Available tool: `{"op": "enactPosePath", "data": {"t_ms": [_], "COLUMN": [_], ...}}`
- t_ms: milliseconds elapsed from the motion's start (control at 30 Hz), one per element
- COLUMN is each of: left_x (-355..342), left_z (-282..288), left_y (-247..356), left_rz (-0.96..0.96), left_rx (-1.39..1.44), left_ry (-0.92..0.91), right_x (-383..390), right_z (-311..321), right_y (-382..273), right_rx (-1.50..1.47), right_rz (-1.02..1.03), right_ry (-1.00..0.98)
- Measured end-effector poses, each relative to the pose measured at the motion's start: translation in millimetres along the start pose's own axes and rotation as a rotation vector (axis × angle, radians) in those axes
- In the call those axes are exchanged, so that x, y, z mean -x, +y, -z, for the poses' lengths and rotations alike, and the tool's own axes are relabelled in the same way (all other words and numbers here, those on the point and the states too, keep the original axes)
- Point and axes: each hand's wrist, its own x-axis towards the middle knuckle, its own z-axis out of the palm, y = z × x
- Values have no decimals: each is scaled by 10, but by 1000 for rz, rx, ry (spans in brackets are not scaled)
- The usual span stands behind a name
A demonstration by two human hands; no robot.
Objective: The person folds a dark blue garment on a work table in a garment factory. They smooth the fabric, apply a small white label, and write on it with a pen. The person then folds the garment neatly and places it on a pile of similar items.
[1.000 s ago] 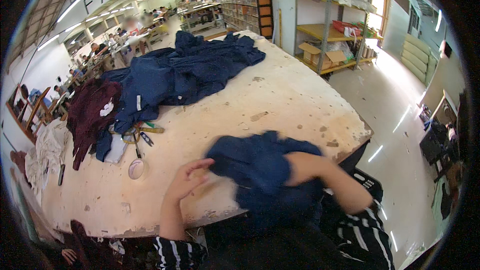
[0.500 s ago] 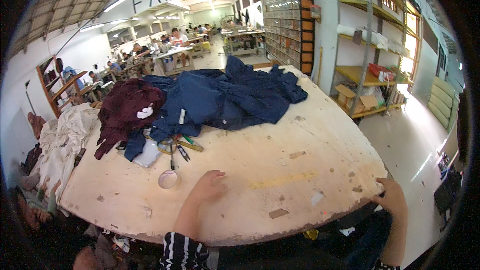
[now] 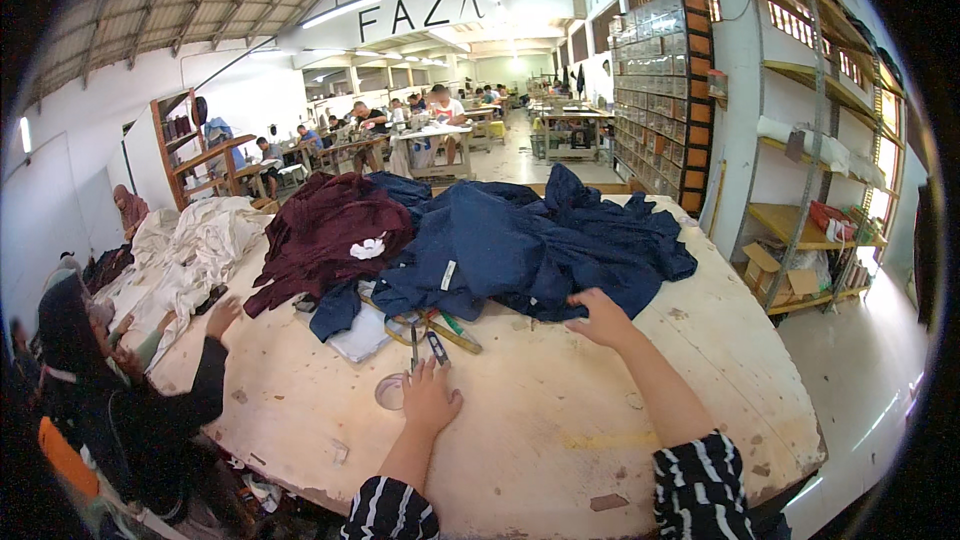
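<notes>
A pile of navy blue cloth [image 3: 510,240] lies across the far side of the worn wooden table [image 3: 540,420]. My right hand [image 3: 605,320] is at the near edge of this cloth, thumb and fingers apart; I cannot tell whether it touches. My left hand [image 3: 432,398] rests low over the tabletop, fingers spread and holding nothing. Beside it lies a roll of tape [image 3: 390,392]. Just beyond its fingertips are dark thread snips [image 3: 437,346] and a yellow measuring tape [image 3: 462,342]. A maroon cloth [image 3: 330,230] with a white scrap on it is heaped left of the navy pile.
A co-worker in dark clothing [image 3: 110,390] stands at the table's left, one hand [image 3: 222,318] over its edge. Cream cloth [image 3: 205,240] is heaped beyond. Metal shelves [image 3: 815,190] stand at right. People at sewing machines fill the background.
My right hand has left the table's right edge and come to the navy cloth. My left hand has moved forward, beside the tape roll and snips. The view has swung left, bringing the co-worker in.
</notes>
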Motion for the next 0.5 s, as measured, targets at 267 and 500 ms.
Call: {"op": "enactPosePath", "data": {"t_ms": [267, 500], "left_x": [-363, -346], "left_z": [-103, -85], "left_y": [-70, -40], "left_rz": [-195, -32], "left_rx": [-60, -144], "left_ry": [-116, -57], "right_x": [-911, -1066], "right_z": [-632, 642], "right_y": [-20, 638], "right_rx": [-87, -505], "right_rz": [-318, -366], "right_ry": [314, 1134]}}
